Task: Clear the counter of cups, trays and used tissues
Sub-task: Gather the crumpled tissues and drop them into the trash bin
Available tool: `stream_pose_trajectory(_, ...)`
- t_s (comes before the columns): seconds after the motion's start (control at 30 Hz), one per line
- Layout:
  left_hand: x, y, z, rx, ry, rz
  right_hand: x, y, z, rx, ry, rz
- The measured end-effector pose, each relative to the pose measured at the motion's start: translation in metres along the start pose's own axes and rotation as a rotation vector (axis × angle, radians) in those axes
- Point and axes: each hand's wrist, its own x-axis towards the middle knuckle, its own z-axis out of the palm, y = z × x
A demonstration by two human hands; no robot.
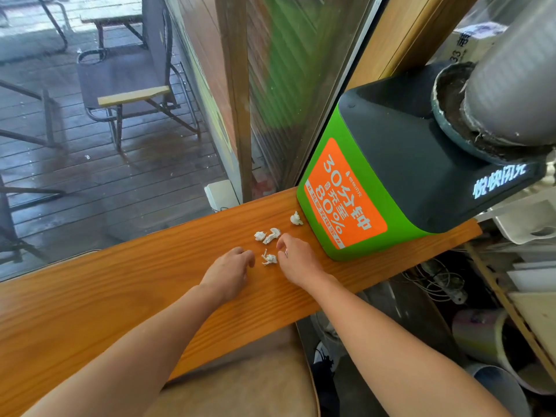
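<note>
Two bare forearms reach forward over the orange wooden bench (120, 296). The left hand (228, 272) lies palm down, its fingers loosely bent with the tips at the wood, holding nothing. The right hand (296, 260) lies palm down just beside it, its fingers also narrowly curled and empty as far as can be seen.

Between the two hands lies a small crumpled tissue scrap (269, 259), close to the right hand's thumb side; whether it touches is unclear. Just beyond the right hand's fingertips lie two more tissue scraps (267, 235) side by side on the wood. A fourth tissue scrap (296, 218) lies farther on, right at the foot of a green and black charging box (346, 206) with an orange label, which stands at the bench's far right end. A dark pot (451, 121) with a grey pipe in it rests on top of the box.

Behind the bench is a window, and through it a folding chair (126, 85) stands on wet decking.
</note>
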Motion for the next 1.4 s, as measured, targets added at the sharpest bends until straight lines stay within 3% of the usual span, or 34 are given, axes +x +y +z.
stream_pose_trajectory(0.23,0.047,0.012,-0.015,-0.151,0.149,-0.078,0.022,-0.007,-0.01,-0.007,0.023,-0.083)
stream_pose_trajectory(0.47,0.065,0.007,0.0,-0.114,0.075,-0.02,0.045,0.004,0.016,-0.103,-0.067,-0.092)
stream_pose_trajectory(0.8,0.042,0.009,-0.006,-0.178,0.035,-0.129,0.028,0.006,-0.002,0.048,0.076,0.075)
stream_pose_trajectory(0.97,0.031,0.022,-0.006,-0.154,0.012,-0.091,0.019,0.007,-0.026,0.143,0.047,0.173)
stream_pose_trajectory(1.2,0.025,0.039,0.01,-0.086,0.103,0.018,0.031,0.008,-0.032,-0.002,0.159,0.037)
stream_pose_trajectory(1.4,0.026,0.035,0.041,0.014,0.172,0.029,0.054,0.013,-0.011,-0.156,0.175,0.032)
